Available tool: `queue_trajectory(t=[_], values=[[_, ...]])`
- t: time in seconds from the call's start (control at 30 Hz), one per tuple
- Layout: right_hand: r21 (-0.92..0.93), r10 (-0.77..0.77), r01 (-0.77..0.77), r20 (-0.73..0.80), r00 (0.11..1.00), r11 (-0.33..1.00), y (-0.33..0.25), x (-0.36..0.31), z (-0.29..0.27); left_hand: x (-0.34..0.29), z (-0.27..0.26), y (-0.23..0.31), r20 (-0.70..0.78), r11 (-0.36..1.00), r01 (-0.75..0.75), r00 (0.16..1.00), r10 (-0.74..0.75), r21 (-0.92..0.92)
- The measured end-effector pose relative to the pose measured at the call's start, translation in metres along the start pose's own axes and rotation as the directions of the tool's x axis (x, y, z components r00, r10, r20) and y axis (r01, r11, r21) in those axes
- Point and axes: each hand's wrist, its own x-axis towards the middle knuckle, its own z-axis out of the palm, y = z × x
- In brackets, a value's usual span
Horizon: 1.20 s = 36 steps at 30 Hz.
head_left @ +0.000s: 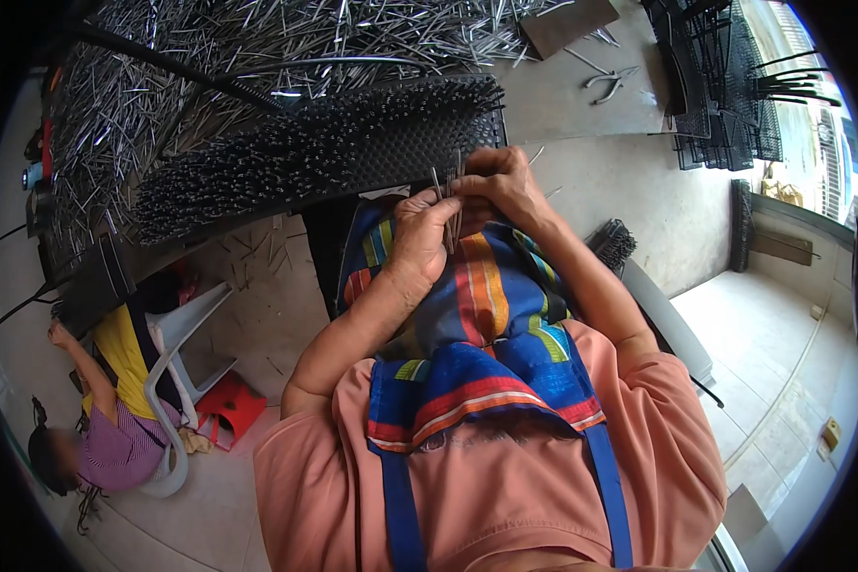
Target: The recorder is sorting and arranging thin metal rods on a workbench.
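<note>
Both my hands meet above my lap at the near right end of a dark perforated plate [405, 157]. My left hand [421, 234] is closed on a small bunch of thin metal strips [455, 219], which point up and down between the fingers. Close beside it, my right hand [505, 186] pinches the same bunch near its upper part. The fingertips partly hide the strips. Dense dark bristle-like pieces [257, 157] stand up from most of the plate, while its right end shows bare holes.
A large heap of loose metal strips [210, 57] covers the bench behind the plate. Pliers [608, 84] and a flat brown board [569, 27] lie at the far right. Black mesh panels [729, 86] stand by the window. At left, another person [124, 429] sits near a red plastic container [231, 410].
</note>
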Motion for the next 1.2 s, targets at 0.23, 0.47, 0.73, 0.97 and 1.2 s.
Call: queue_trajectory(t=[0.23,0.47,0.73,0.97,1.2], values=[[0.515,0.276,-0.284,0.094,0.956,0.808,-0.017,0.001,0.007,-0.006,-0.014,0.008,-0.013,0.951,0.042,0.999,-0.040,0.307],[0.413,0.022,0.144,-0.373,0.928,0.899,-0.015,0.024,0.007,-0.003,-0.031,0.014,-0.220,0.995,0.015,0.975,0.006,0.096],[-0.218,-0.608,0.585,-0.476,0.635,0.781,-0.013,0.050,0.006,-0.011,-0.017,0.014,-0.085,0.987,-0.121,0.988,0.130,0.105],[-0.142,-0.557,0.567,-0.483,0.676,0.811,-0.018,0.050,0.006,-0.002,-0.029,0.006,-0.154,0.996,0.070,0.986,-0.061,0.053],[-0.116,-0.537,0.560,-0.493,0.685,0.820,-0.018,0.055,0.005,-0.006,-0.016,0.011,-0.157,0.996,-0.019,0.987,0.032,0.087]])
